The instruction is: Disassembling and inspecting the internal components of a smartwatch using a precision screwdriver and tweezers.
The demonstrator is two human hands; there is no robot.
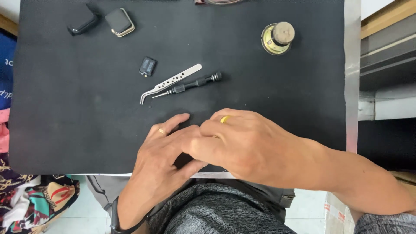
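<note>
Resting together at the near edge of the black mat (65, 121), our left hand (162, 151) and right hand (242, 145) overlap, fingers loosely curled; we cannot tell whether they hold anything. Just beyond them lie curved steel tweezers (171, 82) beside a thin black screwdriver (190, 84), almost touching. A small dark chip (147, 66) sits near. Farther back we see two watch bodies (100, 21) and a round cork-topped jar (277, 37). The mat covers the worktop; patterned cloth (30, 199) lies lower left.

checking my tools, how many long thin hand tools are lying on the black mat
2: curved silver metal tweezers mid-mat, and a slim black precision screwdriver touching alongside them, just right. The joined hands may hide something beneath.
</note>
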